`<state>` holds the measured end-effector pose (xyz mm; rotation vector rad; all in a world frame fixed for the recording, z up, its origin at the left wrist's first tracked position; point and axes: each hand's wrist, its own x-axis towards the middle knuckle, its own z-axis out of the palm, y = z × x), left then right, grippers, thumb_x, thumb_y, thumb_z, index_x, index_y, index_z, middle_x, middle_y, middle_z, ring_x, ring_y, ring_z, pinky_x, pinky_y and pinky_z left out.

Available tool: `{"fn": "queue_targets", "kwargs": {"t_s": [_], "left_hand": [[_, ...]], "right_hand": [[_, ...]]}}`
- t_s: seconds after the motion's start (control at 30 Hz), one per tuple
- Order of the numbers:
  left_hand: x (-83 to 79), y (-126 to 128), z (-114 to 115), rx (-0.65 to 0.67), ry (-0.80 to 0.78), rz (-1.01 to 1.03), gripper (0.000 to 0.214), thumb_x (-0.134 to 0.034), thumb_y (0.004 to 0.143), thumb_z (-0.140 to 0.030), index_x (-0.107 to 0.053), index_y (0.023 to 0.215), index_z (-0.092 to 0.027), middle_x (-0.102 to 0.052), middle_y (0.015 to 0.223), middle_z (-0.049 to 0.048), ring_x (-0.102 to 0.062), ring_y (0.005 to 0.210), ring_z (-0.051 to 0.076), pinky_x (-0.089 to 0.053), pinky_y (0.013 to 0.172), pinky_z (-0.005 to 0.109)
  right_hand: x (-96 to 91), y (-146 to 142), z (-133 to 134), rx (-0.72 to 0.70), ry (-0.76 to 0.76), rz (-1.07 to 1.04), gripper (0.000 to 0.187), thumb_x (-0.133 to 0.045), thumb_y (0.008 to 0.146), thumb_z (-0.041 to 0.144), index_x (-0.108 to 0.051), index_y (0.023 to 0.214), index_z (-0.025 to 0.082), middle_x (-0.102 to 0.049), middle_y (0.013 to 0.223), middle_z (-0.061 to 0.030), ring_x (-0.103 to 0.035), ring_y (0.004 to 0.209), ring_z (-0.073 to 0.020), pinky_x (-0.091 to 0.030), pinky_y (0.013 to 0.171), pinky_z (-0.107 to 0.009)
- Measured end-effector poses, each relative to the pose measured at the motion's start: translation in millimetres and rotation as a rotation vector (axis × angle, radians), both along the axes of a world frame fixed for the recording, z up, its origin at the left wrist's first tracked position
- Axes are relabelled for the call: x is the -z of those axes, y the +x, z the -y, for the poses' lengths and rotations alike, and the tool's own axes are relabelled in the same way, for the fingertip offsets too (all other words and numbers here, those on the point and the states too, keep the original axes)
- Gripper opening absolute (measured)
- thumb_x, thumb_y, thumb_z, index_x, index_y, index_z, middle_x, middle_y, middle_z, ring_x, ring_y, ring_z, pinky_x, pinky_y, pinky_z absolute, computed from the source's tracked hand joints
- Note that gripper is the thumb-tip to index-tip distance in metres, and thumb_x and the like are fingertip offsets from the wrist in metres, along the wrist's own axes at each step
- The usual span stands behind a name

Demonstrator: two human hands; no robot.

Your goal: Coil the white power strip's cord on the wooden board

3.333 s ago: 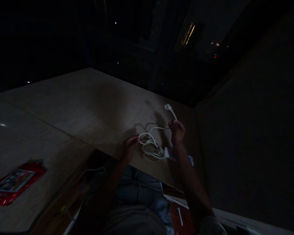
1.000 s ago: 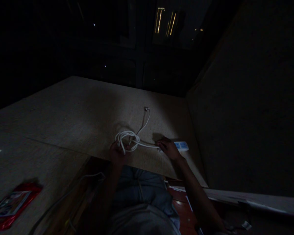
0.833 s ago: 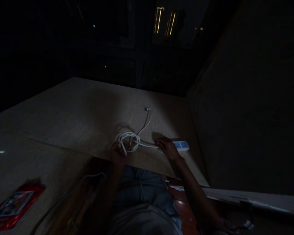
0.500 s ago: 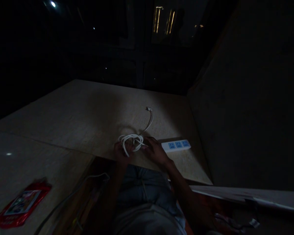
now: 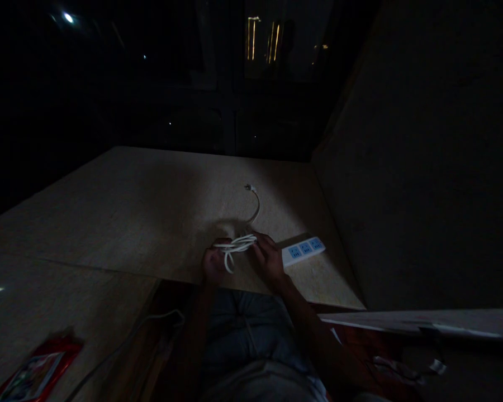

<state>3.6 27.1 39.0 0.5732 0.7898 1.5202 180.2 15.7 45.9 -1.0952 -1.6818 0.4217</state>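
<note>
A white cable coil (image 5: pixel 237 245) is held just above the near edge of a light wooden table (image 5: pixel 151 206). My left hand (image 5: pixel 213 263) is closed on the coil's left end, and my right hand (image 5: pixel 268 258) is closed on its right end. One loose strand runs from the coil up the table to a white plug (image 5: pixel 248 188). A white power strip (image 5: pixel 304 250) with blue sockets lies flat just right of my right hand.
A red packet (image 5: pixel 33 375) lies at the bottom left on a second tabletop. A grey cord (image 5: pixel 151 324) hangs in the gap between the tables. A tall panel (image 5: pixel 423 167) walls off the right side. The room behind is dark.
My right hand left the power strip and moved left to the coil. Both hands have gathered the loose loops into a tight bundle and lifted it off the table.
</note>
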Motion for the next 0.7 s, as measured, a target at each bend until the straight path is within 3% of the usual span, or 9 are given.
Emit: {"fn": "queue_targets", "kwargs": {"t_s": [0.1,0.2,0.3,0.4,0.5,0.7], "left_hand": [[-8.8,-12,10,0.005,0.134,-0.164,0.042,-0.06,0.07,-0.046,-0.071,0.094,-0.014,-0.072,0.098,0.0118,-0.069,0.091,0.027,-0.054,0.082,0.039],[-20.1,-18,26,-0.015,0.283,-0.522,0.04,-0.061,0.078,-0.049,-0.072,0.099,-0.017,-0.07,0.108,0.0109,-0.065,0.104,0.028,-0.051,0.093,0.041],[-28.4,-10,42,-0.045,0.363,-0.96,0.031,-0.063,0.085,-0.042,-0.07,0.107,-0.022,-0.067,0.118,0.0094,-0.061,0.114,0.027,-0.047,0.101,0.042],[-29.7,5,50,-0.11,0.424,-1.215,0.038,-0.072,0.08,-0.038,-0.067,0.115,-0.025,-0.065,0.124,0.0096,-0.058,0.119,0.027,-0.047,0.103,0.044],[-25.9,17,51,-0.101,0.414,-1.299,0.036,-0.071,0.081,-0.035,-0.067,0.116,-0.027,-0.069,0.117,0.0084,-0.062,0.112,0.027,-0.048,0.101,0.044],[-21.2,21,48,-0.14,0.306,-1.152,0.024,-0.068,0.083,-0.03,-0.074,0.107,-0.03,-0.074,0.107,0.0067,-0.065,0.103,0.026,-0.049,0.096,0.041]], "right_hand": [[9.0,0,0,0.024,0.083,0.0,0.034,-0.053,0.097,0.023,-0.064,0.129,0.024,-0.069,0.12,-0.0105,-0.065,0.112,-0.0209,-0.054,0.097,-0.037],[15.8,-4,0,0.059,0.134,-0.012,0.037,-0.054,0.096,0.02,-0.063,0.131,0.026,-0.068,0.122,-0.0103,-0.064,0.114,-0.0212,-0.055,0.098,-0.039],[18.7,-10,1,0.101,0.198,-0.057,0.038,-0.055,0.095,0.017,-0.063,0.131,0.027,-0.068,0.121,-0.0105,-0.064,0.114,-0.0215,-0.056,0.097,-0.039],[18.3,-14,4,0.141,0.235,-0.138,0.037,-0.059,0.093,0.015,-0.064,0.127,0.026,-0.067,0.12,-0.0107,-0.064,0.112,-0.0215,-0.056,0.094,-0.039],[19.0,-14,6,0.171,0.207,-0.191,0.034,-0.065,0.089,0.017,-0.065,0.122,0.026,-0.066,0.116,-0.0099,-0.064,0.11,-0.0217,-0.056,0.093,-0.04],[31.2,-11,5,0.204,0.005,-0.339,0.04,-0.069,0.086,0.03,-0.06,0.124,0.024,-0.063,0.118,-0.0111,-0.063,0.111,-0.0239,-0.053,0.096,-0.044]]}}
